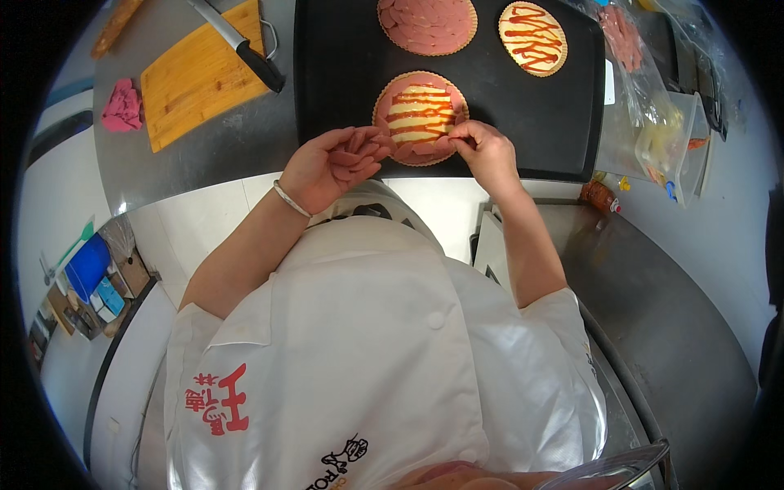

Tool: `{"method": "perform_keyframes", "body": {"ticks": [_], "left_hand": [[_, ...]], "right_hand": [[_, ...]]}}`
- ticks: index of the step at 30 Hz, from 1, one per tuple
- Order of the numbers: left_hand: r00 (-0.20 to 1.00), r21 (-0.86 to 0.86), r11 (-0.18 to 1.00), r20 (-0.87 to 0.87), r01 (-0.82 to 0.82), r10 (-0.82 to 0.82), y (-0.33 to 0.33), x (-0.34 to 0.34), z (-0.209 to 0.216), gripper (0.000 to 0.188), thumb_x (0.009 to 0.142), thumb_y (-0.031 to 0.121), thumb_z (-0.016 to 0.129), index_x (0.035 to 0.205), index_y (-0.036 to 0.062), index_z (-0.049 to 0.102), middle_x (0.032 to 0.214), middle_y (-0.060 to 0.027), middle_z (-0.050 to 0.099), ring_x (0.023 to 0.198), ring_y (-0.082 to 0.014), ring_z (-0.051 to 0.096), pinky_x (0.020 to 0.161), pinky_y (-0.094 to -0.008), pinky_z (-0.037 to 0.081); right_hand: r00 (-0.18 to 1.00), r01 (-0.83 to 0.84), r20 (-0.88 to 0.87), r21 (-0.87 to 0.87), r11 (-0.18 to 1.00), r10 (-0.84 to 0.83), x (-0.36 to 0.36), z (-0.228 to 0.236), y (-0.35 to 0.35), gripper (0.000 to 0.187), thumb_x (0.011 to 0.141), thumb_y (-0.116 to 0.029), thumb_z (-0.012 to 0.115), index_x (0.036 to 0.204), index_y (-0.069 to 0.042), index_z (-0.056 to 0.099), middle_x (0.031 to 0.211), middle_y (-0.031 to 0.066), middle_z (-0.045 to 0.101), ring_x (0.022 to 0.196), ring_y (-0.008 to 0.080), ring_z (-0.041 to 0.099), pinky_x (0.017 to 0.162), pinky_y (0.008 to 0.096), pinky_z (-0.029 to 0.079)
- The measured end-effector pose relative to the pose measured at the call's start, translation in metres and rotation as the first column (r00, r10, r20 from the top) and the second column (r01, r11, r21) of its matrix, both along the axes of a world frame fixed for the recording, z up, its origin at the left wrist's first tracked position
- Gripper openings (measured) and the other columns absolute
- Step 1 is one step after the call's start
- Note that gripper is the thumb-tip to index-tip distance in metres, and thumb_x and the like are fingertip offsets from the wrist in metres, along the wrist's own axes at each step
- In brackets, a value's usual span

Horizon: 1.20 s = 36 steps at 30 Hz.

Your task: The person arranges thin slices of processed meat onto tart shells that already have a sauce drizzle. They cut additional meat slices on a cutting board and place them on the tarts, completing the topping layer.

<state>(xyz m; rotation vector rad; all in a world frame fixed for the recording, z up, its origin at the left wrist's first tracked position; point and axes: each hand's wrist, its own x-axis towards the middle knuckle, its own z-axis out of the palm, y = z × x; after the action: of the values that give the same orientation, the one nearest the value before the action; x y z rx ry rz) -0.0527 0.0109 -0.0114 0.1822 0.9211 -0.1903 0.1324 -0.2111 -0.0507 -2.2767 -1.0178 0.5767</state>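
Palm up beside the near pizza base, my left hand (314, 171) is cupped around a pile of pink sausage slices (355, 157). My right hand (490, 159) is closed in a pinch on a sausage slice at the right rim of that pizza base (420, 114). The base has pale dough with red-orange sauce lines across its middle, and pink slices ring its edge. It lies on a large black baking tray (539, 122). Behind it sits another pizza base (427, 23) covered in pink slices. A smaller oval-looking base (532, 38) at the back right carries only zigzag sauce.
A wooden cutting board (196, 86) lies left of the tray, with a black-handled knife (253, 61) across its right edge. A crumpled pink cloth (122, 104) is beside it. To the right stand plastic bags (645, 73), a clear container (690, 147) and a reddish bottle (599, 196).
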Motion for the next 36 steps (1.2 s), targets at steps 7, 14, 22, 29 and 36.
{"method": "perform_keyframes", "body": {"ticks": [7, 14, 22, 29, 36], "left_hand": [[0.99, -0.005, 1.0, 0.14, -0.021, 0.021, 0.0, -0.001, 0.004, 0.045, 0.105, 0.023, 0.032, 0.132, -0.0097, 0.048, 0.119, -0.0213, 0.065, 0.112, -0.0295, 0.065, 0.102, -0.0401, 0.05], [0.977, -0.008, 0.999, 0.212, -0.038, 0.039, -0.004, -0.002, 0.001, 0.047, 0.106, 0.026, 0.03, 0.131, -0.0095, 0.048, 0.119, -0.0197, 0.064, 0.111, -0.0268, 0.062, 0.101, -0.0385, 0.048], [0.995, -0.004, 1.0, 0.099, -0.011, 0.011, -0.009, -0.009, -0.011, 0.043, 0.106, 0.031, 0.037, 0.131, 0.0028, 0.057, 0.119, -0.0105, 0.066, 0.108, -0.021, 0.061, 0.094, -0.0386, 0.049], [0.988, -0.082, 0.996, 0.143, -0.044, 0.056, -0.008, -0.01, -0.002, 0.041, 0.106, 0.026, 0.032, 0.114, -0.0025, 0.06, 0.124, -0.0166, 0.062, 0.114, -0.0243, 0.06, 0.104, -0.0437, 0.044], [0.981, -0.103, 0.994, 0.187, -0.037, 0.056, -0.01, -0.009, 0.003, 0.045, 0.107, 0.027, 0.03, 0.122, -0.0017, 0.061, 0.12, -0.0166, 0.067, 0.115, -0.0264, 0.064, 0.104, -0.0395, 0.047]], "right_hand": [[0.964, -0.065, 0.26, 0.049, 0.997, 0.05, -0.007, -0.001, 0.006, 0.014, 0.077, -0.005, 0.078, 0.087, -0.008, 0.068, 0.084, 0.0048, 0.066, 0.072, 0.0213, 0.067, 0.064, 0.0326, 0.053], [0.994, -0.073, 0.099, 0.332, 0.941, 0.042, -0.052, 0.035, 0.031, 0.018, 0.075, -0.005, 0.08, 0.088, -0.004, 0.067, 0.082, 0.0067, 0.063, 0.066, 0.0207, 0.062, 0.058, 0.0307, 0.052], [0.985, -0.168, 0.126, 0.482, 0.86, 0.121, -0.098, 0.042, 0.073, 0.026, 0.067, 0.0, 0.079, 0.089, -0.006, 0.066, 0.087, 0.0063, 0.063, 0.084, 0.0271, 0.062, 0.07, 0.0374, 0.053], [0.99, -0.085, -0.067, 0.443, 0.892, 0.127, -0.087, 0.045, 0.058, 0.018, 0.078, 0.006, 0.073, 0.091, -0.003, 0.064, 0.091, 0.0083, 0.067, 0.082, 0.0195, 0.065, 0.072, 0.0312, 0.054], [0.928, 0.157, -0.36, 0.145, 0.977, -0.096, 0.025, 0.016, 0.008, 0.019, 0.093, 0.006, 0.059, 0.109, 0.001, 0.067, 0.097, 0.0039, 0.065, 0.086, 0.0102, 0.063, 0.078, 0.0231, 0.05]]}}
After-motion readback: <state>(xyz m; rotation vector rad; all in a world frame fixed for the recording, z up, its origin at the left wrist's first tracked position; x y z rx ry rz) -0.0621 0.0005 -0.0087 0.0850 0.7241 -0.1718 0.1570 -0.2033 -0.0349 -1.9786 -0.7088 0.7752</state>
